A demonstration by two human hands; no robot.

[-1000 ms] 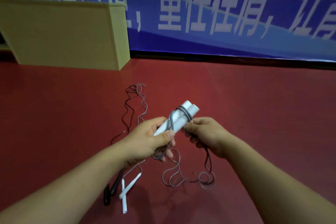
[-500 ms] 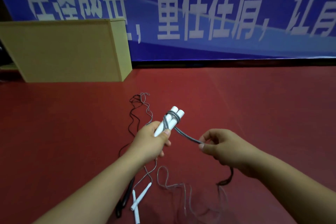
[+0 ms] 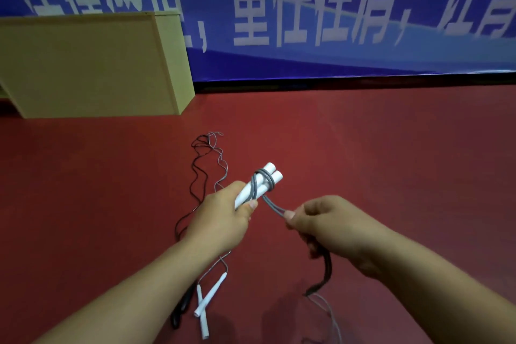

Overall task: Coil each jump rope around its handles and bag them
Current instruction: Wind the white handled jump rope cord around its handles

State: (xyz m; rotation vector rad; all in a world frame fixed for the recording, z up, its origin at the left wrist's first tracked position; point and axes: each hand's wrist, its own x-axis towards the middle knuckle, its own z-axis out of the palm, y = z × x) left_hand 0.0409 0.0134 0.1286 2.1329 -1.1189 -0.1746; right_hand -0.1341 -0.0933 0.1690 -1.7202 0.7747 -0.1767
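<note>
A: So, the left hand has its grip clenched round two white handles, held side by side and tilted up to the right.

B: And the rope?

A: Grey, doubled, looped a couple of times round the handles near their top ends. From there two strands run down to the right hand, which pinches them between thumb and forefinger, pulled fairly taut. Below that hand the rest hangs down, dark and blurred, and trails onto the red floor.

B: Anything else down there?

A: Two more ropes lie on the floor. A second white pair lies crossed beneath the left forearm, its thin grey cord snaking away toward the far side. A black pair sits just beside it, with a black cord running alongside the grey one. A tan box stands well apart at the back left, against a blue banner.
</note>
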